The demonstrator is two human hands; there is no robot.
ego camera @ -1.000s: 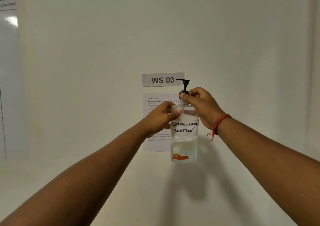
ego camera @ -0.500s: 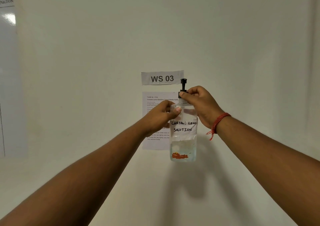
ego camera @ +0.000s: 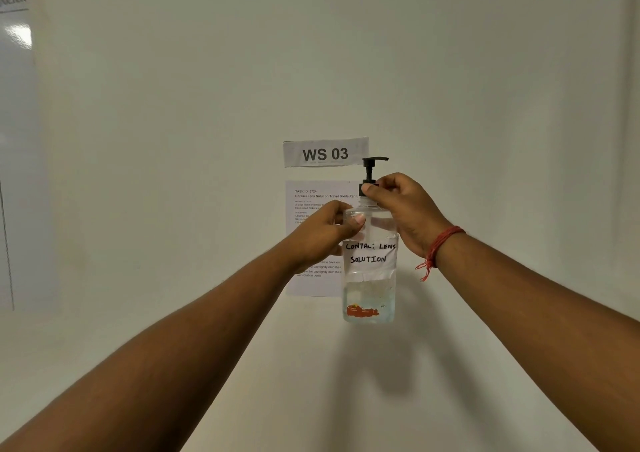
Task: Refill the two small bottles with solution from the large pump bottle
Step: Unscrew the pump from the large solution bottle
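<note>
I hold the large clear pump bottle (ego camera: pixel 369 278) up in front of the wall. It carries a white label reading "CONTACT LENS SOLUTION" and has some liquid at the bottom. My left hand (ego camera: pixel 322 233) grips the bottle's shoulder from the left. My right hand (ego camera: pixel 405 209) pinches the black collar of the pump head (ego camera: pixel 371 169), whose spout points right. The two small bottles are out of view.
Behind the bottle a "WS 03" sign (ego camera: pixel 325 153) and a printed task sheet (ego camera: pixel 311 236) hang on the white wall. A whiteboard (ego camera: pixel 14 139) stands at the far left. A red thread (ego camera: pixel 440 243) circles my right wrist.
The pump spout has turned from pointing left, through facing the camera, to pointing right, as my right hand twists the collar. The bottle stays at about the same height.
</note>
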